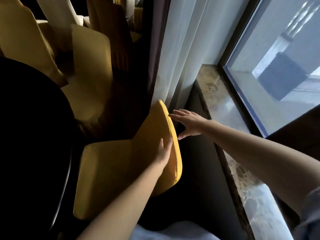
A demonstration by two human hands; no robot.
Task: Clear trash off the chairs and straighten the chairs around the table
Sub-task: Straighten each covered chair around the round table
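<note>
A yellow upholstered chair (110, 174) stands just below me, its seat toward the dark round table (31, 129) on the left and its backrest (162, 129) toward the window. My left hand (163, 151) lies flat on the front face of the backrest near its top edge. Spread open beside the backrest's upper edge is my right hand (187, 122), its fingertips at or just short of the fabric. No trash shows on the seat.
More yellow chairs (90, 70) line the table further back, and others stand behind them. A white sheer curtain (180, 54) hangs right of the chairs. A marble windowsill (225, 108) and window glass (280, 54) run along the right.
</note>
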